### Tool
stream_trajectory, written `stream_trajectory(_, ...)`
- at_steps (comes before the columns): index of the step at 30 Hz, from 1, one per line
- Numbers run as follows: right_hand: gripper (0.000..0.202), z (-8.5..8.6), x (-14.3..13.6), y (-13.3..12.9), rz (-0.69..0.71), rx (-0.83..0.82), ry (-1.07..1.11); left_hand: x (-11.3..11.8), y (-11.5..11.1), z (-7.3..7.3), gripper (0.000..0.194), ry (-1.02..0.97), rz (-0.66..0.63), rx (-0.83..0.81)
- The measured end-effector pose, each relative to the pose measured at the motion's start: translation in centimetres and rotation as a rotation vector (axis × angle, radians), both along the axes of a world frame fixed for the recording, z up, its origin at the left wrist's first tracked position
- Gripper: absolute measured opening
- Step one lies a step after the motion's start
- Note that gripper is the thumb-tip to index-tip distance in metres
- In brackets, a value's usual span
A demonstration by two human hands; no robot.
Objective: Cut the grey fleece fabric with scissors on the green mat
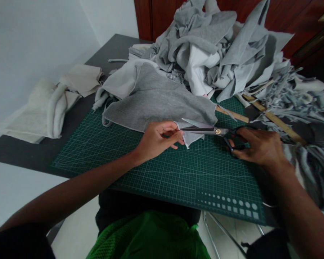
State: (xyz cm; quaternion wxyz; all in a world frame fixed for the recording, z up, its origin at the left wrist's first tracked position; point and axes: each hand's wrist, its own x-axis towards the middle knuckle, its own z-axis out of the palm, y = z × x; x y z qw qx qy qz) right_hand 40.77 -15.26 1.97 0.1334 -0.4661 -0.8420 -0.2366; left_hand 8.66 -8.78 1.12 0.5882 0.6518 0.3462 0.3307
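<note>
My right hand (261,145) grips the black handles of a pair of scissors (218,131), whose blades point left and stand apart. Between finger and thumb, my left hand (162,138) pinches the edge of a small grey fabric piece (191,139). The blades lie right at this piece, their tips close to my left fingers. Just beyond, a larger grey cloth (156,97) is spread on the green cutting mat (162,174). Whether the small piece is joined to that cloth is hard to make out.
A high heap of grey fabric (205,39) fills the back of the table. Shredded strips (294,93) lie at the right by a wooden ruler (278,124). Another wooden strip (232,113) sticks out from under the cloth. Folded cream fabric (51,108) rests at the left edge.
</note>
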Motion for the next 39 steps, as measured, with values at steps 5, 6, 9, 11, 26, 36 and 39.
stream_trajectory(5,0.008,0.4,-0.6,-0.2,-0.012,0.035,-0.037,0.1,0.1,-0.3,0.023,-0.036,0.057,-0.017)
stream_trajectory(6,0.008,0.3,-0.7,-0.3,-0.021,0.043,-0.035,0.1,0.2,-0.4,0.024,-0.048,0.071,-0.026)
stream_trajectory(9,0.009,0.0,-0.9,-0.3,-0.059,0.009,-0.005,0.0,0.3,-0.5,0.026,-0.074,0.085,-0.077)
stream_trajectory(11,0.010,-0.3,-0.9,-0.3,-0.062,-0.027,0.021,0.0,0.4,-0.5,0.027,-0.083,0.070,-0.114)
stream_trajectory(26,0.008,-1.4,-1.1,-0.1,-0.047,-0.157,0.133,-0.3,1.0,-0.5,0.027,-0.116,-0.022,-0.201)
stream_trajectory(36,0.016,-2.4,-0.9,0.0,-0.057,-0.289,0.186,-0.4,1.2,-0.3,0.025,-0.115,0.012,-0.187)
stream_trajectory(39,0.016,-2.5,-0.6,0.0,-0.069,-0.273,0.163,-0.4,1.3,-0.3,0.026,-0.109,0.019,-0.184)
